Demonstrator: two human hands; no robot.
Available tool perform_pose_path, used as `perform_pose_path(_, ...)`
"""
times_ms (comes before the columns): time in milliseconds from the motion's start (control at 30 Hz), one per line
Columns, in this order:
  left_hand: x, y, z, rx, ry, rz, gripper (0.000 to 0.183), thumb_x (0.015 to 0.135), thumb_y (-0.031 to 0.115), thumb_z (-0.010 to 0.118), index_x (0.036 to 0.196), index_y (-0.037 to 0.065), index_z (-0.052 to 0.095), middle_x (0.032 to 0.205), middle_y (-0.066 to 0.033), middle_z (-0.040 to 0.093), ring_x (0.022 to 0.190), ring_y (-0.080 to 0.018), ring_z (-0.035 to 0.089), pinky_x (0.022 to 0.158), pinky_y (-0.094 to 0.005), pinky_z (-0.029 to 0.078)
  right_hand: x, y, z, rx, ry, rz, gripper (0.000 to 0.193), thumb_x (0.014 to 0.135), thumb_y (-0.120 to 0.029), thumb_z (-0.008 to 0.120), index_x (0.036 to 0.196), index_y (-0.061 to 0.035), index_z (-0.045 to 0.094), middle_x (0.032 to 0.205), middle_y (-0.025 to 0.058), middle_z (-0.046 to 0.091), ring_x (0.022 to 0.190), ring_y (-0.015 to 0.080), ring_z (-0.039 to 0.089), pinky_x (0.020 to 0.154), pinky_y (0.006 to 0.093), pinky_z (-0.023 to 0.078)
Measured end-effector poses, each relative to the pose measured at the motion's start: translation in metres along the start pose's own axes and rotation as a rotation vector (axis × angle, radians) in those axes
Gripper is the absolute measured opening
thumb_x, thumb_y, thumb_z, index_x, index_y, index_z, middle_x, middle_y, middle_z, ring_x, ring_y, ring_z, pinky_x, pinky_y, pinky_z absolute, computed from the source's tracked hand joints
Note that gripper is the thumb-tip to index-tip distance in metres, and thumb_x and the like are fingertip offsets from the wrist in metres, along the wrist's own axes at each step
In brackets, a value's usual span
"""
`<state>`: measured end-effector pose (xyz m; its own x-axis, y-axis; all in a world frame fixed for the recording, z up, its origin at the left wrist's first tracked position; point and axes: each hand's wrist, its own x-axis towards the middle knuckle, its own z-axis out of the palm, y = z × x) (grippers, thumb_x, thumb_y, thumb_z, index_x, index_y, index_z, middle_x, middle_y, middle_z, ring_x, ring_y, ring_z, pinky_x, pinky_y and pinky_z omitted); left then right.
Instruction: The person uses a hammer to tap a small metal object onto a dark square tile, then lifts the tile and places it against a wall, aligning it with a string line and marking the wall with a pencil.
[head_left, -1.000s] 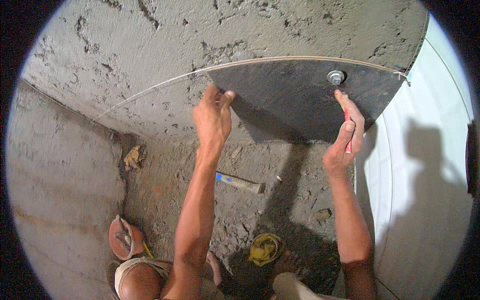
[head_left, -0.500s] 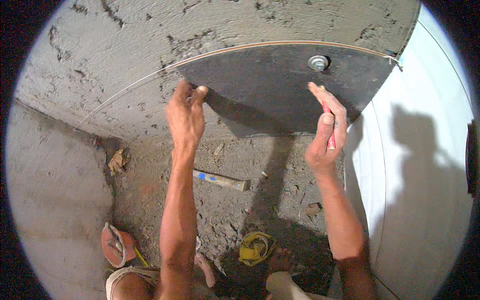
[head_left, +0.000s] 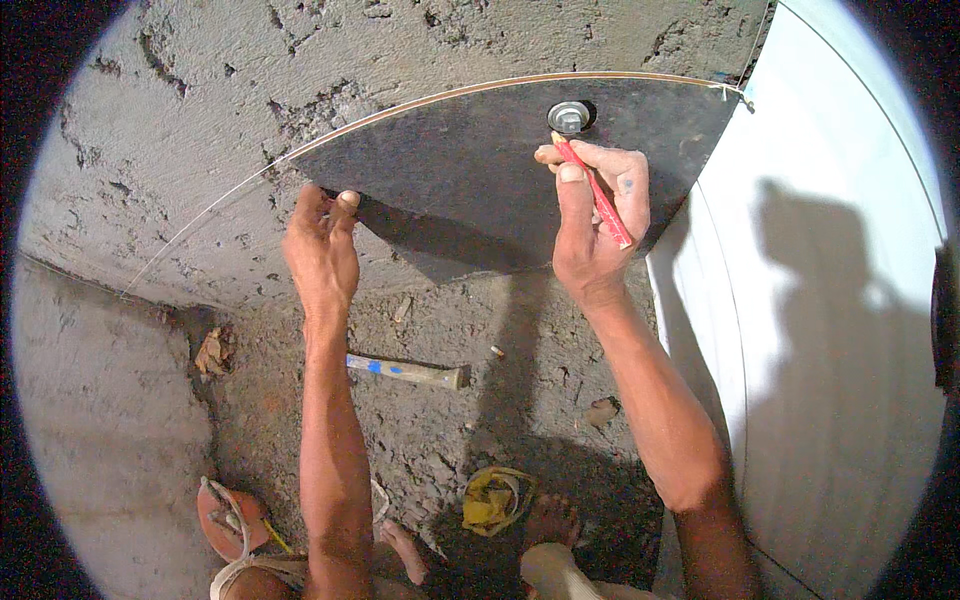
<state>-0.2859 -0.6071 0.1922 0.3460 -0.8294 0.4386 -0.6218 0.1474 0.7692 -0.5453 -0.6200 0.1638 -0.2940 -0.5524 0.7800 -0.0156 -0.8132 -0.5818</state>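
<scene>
A dark grey tile (head_left: 460, 150) with a slanted left side stands against the rough wall. Near its top right, a round hole surrounds a metal pipe fitting (head_left: 570, 117). My left hand (head_left: 322, 245) is closed at the tile's left slanted edge, thumb and fingers pinching it. In my right hand (head_left: 602, 215) is a red carpenter's pencil (head_left: 596, 192), its pale tip pointing up, just below the fitting. Whether the tip touches the tile I cannot tell. A thin white string (head_left: 215, 205) runs along the tile's top edge and on to the left.
White panels (head_left: 800, 150) line the right wall. On the rubble-strewn floor lie a hammer handle (head_left: 410, 372), a yellow strap-like bundle (head_left: 495, 500) and a crumpled brown scrap (head_left: 212, 352). An orange bucket (head_left: 228, 520) stands at lower left, near my legs and bare feet.
My right hand has moved up and left, bringing the pencil tip close under the fitting. My left hand stays at the tile's edge. The whole view has shifted slightly.
</scene>
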Motion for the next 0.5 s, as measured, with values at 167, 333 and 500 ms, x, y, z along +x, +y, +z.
perform_pose_path(167,-0.0001,-0.0038,-0.0017,0.039,0.0,0.013,0.034,0.097,0.028,0.068,0.095,-0.003,0.055,0.086,-0.0132,0.064,0.084,-0.0189,0.059,0.079,-0.0374,0.051,0.0048,-0.0009,0.0009,0.017,0.001,-0.011,0.015,0.098,-0.003,0.058,0.111,0.0024,0.052,0.102,0.0163,0.066,0.093,0.019,0.069,0.082,0.0321,0.056)
perform_pose_path(333,-0.003,0.0011,0.0026,-0.049,0.048,0.009,0.034,0.097,0.029,0.068,0.096,-0.003,0.057,0.085,-0.0128,0.064,0.085,-0.0186,0.061,0.08,-0.0375,0.051,0.009,0.0001,0.0029,-0.028,0.005,-0.039,0.015,0.097,-0.002,0.06,0.11,0.0017,0.053,0.101,0.0155,0.066,0.091,0.0196,0.07,0.081,0.0316,0.056)
perform_pose_path(500,-0.0015,-0.003,0.0018,0.038,0.044,0.0,0.035,0.097,0.03,0.068,0.096,-0.003,0.056,0.085,-0.0137,0.064,0.084,-0.0192,0.061,0.078,-0.0372,0.051,0.011,0.001,0.0022,-0.074,0.011,-0.042,0.015,0.096,-0.001,0.062,0.108,0.001,0.053,0.1,0.0158,0.067,0.089,0.0199,0.071,0.08,0.0313,0.056)
